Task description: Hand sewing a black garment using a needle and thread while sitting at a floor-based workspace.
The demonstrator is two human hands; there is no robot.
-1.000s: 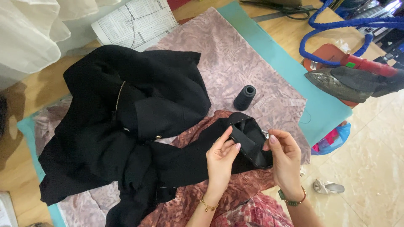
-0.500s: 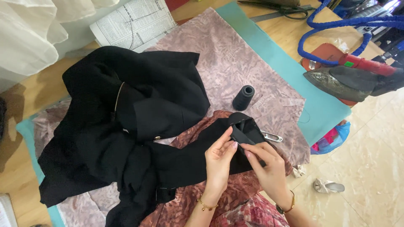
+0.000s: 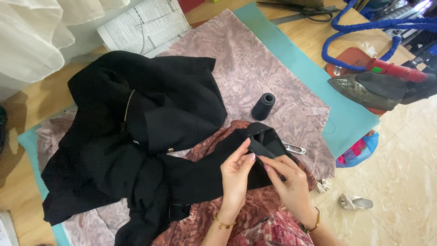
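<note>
The left hand (image 3: pixel 236 175) pinches the cuff end of a black jacket sleeve (image 3: pixel 261 143) between thumb and fingers, over a reddish patterned cloth (image 3: pixel 207 216). The right hand (image 3: pixel 291 184) closes its fingertips on the same cuff edge; whether it holds a needle, I cannot tell. A black thread spool (image 3: pixel 264 105) stands near, small scissors (image 3: pixel 293 147) just beside the cuff.

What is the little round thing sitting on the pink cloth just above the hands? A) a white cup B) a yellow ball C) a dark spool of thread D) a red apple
C: the dark spool of thread stands upright on the pink patterned cloth, just beyond the black sleeve that the left hand and right hand pinch between their fingers.
</note>
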